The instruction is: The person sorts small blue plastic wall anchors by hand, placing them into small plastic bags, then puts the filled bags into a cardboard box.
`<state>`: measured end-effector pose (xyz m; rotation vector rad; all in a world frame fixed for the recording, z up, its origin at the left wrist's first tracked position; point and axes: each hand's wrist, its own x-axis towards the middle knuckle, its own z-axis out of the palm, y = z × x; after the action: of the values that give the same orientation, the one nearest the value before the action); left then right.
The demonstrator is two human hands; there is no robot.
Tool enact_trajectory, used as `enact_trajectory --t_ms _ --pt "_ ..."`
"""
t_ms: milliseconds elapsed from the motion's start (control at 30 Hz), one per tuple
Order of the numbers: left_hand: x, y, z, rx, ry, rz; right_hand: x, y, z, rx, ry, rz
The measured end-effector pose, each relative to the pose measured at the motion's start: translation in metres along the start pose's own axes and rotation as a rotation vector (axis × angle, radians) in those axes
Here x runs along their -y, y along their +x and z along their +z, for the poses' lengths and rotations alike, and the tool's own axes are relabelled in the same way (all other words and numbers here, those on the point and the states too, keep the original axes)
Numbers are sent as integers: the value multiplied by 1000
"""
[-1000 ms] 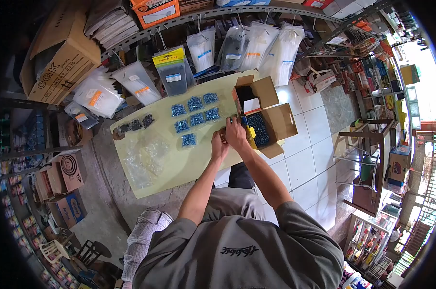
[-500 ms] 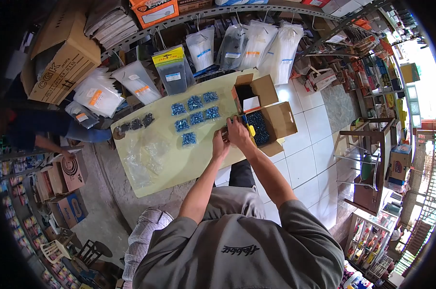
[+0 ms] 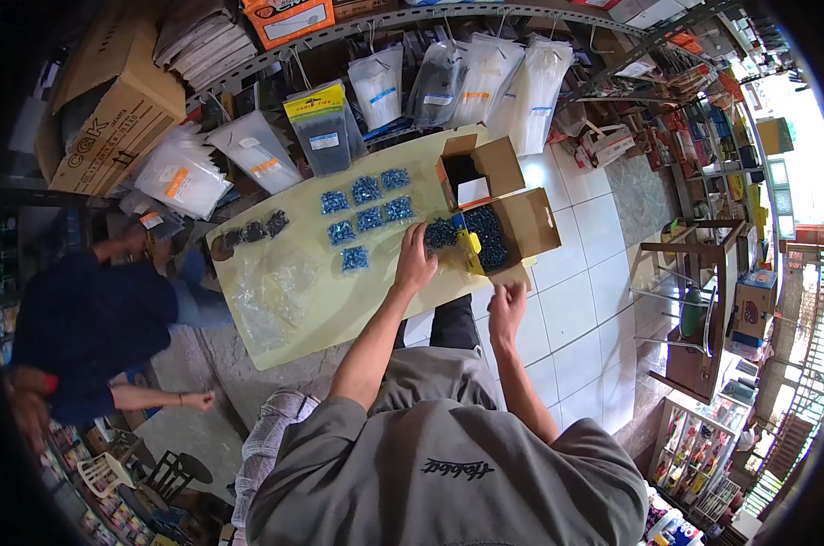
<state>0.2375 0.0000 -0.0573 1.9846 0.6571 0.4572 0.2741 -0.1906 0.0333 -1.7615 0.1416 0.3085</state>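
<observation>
At the edge of the pale yellow table, my left hand has its fingers closed at the side of a clear plastic bag of small blue pieces. That bag lies against a yellow and blue dispenser-like tool, in front of an open carton of loose blue pieces. My right hand is in a fist just below the carton, off the table's edge; whatever is inside it, if anything, is hidden. Several filled bags of blue pieces lie in rows left of my left hand.
A second open carton stands behind the first. Dark small bags and clear empty bags lie on the table's left. Packs of cable ties hang from the rack. Another person bends at the left.
My right hand has left the tool and moved down and right, into a fist. My left hand stays near the tool, and the bag beside it now shows. The other person has come further into view.
</observation>
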Motion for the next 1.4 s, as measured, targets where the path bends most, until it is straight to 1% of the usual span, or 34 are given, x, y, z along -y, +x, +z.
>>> enact_trajectory --t_ms 33,67,133,167,233,267,300,367,400,433,500,533,567,600,633,700,733,800,967,1033,1067,1133,1167,1233,1300,1333,1367,1400 --pt "3 4 2 48 13 35 -14 -1 -13 -66 154 227" --pt "4 7 4 98 27 68 -25 -1 -22 -69 156 229" --pt "3 14 5 136 56 64 -42 1 -32 -236 200 434" --pt "1 18 6 172 83 59 -49 4 -31 -241 205 437" --pt "-5 28 3 184 47 66 -59 14 -28 -159 592 658" --pt "-10 36 1 186 10 70 -60 17 -26 -59 625 665" --pt "-15 45 -1 192 15 77 -60 20 -23 -62 635 664" --pt "-24 67 -2 54 -30 172 -58 28 -17 -2 770 627" --pt "-26 82 0 6 -25 211 -59 32 -15 -29 803 648" --pt "-37 94 -2 15 -54 178 -59 33 -16 -34 809 646" --pt "-47 117 -6 140 -6 126 -58 33 -20 38 805 588" --pt "-43 128 -5 269 97 67 -56 33 -22 30 808 586" --pt "-41 135 -3 332 206 99 -54 33 -23 81 855 586" --pt "-39 140 -1 370 240 85 -51 33 -22 134 903 586" --pt "-40 144 0 406 274 73 -53 35 -21 128 908 584" --pt "-41 147 -2 437 281 99 -55 40 -15 83 1017 535" --pt "-40 147 -3 461 288 117 -55 43 -13 81 1023 539" --pt "-37 145 -4 461 277 120 -56 46 -8 96 1072 434" --pt "-34 145 -3 436 255 151 -53 54 -11 87 1051 447" --pt "-36 146 -5 443 260 88 -51 52 -12 96 1046 468" --pt "-37 145 -6 444 262 87 -50 50 -13 107 1029 488" --pt "-33 141 -6 386 234 232 -43 44 -16 123 1009 511" --pt "-29 137 -4 381 236 228 -39 40 -17 137 996 530" --pt "-23 124 2 232 137 217 -34 33 -17 156 981 551" --pt "-39 100 -4 154 156 200 -37 23 -18 130 991 594" --pt "-41 87 -5 137 164 211 -42 18 -19 136 987 595" --pt "-42 75 -6 119 172 225 -48 12 -19 200 976 606" --pt "-44 62 -7 167 138 246 -54 10 -18 263 964 616"
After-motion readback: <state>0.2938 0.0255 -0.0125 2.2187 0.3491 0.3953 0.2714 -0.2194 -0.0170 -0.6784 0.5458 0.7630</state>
